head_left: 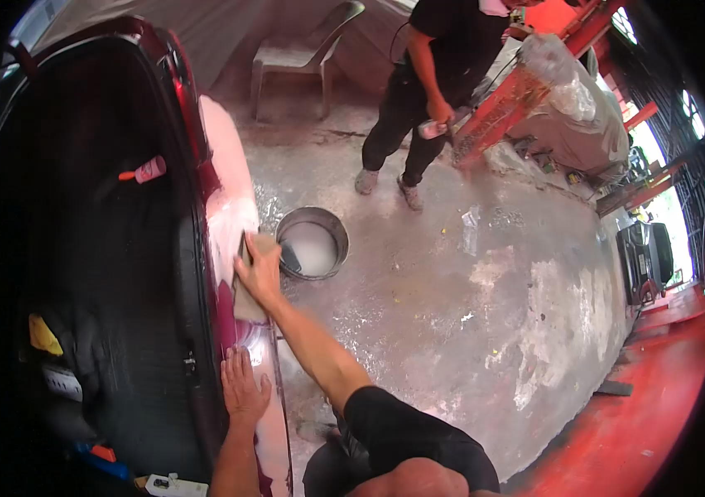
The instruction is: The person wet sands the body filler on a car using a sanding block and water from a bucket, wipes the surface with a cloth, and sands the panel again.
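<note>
My right hand (261,272) grips a flat, grey-brown piece of sandpaper (251,308) and presses it against the side panel of a dark red car. The thumb is on the near side, and the palm hides part of the sheet. Pinkish-white filler or primer covers much of the panel (228,157), with a bare maroon patch (226,319) beside the sheet. Further down the same panel, my left hand (245,389) lies flat with its fingers stretched out, holding nothing.
A bucket (344,248) of cloudy liquid, with a dark object in it, stands right of the panel. The dark car opening (87,248) holds a pink cup (150,170) and a yellow item (44,335). Ahead, another person (435,91) stands near a plastic chair (290,62).
</note>
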{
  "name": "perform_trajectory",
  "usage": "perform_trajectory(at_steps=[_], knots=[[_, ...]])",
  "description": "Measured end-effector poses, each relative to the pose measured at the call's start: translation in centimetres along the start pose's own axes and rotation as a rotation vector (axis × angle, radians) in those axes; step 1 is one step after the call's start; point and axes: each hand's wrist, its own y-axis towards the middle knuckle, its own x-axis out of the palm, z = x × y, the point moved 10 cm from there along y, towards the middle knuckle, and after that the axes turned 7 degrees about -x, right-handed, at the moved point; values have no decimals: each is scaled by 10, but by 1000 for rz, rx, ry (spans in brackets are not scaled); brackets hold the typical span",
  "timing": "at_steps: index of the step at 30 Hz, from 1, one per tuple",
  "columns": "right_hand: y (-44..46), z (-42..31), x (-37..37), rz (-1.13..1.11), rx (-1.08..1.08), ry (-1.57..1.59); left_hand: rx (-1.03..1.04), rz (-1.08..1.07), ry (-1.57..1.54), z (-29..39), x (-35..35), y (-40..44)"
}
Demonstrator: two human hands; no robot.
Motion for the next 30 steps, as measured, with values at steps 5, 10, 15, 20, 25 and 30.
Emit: perform_trajectory(at_steps=[5, 10, 15, 20, 25, 30], knots=[[-44, 2, -26, 76, -63, -35, -5, 11, -74, -1, -5, 5], [44, -20, 4, -55, 75, -41, -28, -5, -19, -4, 0, 3], [-49, 8, -21, 70, -40, -43, -22, -25, -30, -8, 0, 2], [-12, -7, -8, 16, 48, 29, -6, -1, 4, -8, 5, -1], [21, -1, -8, -160, 184, 46, -46, -61, -29, -6, 8, 6], [105, -23, -26, -54, -67, 114, -33, -50, -32, -6, 3, 1]])
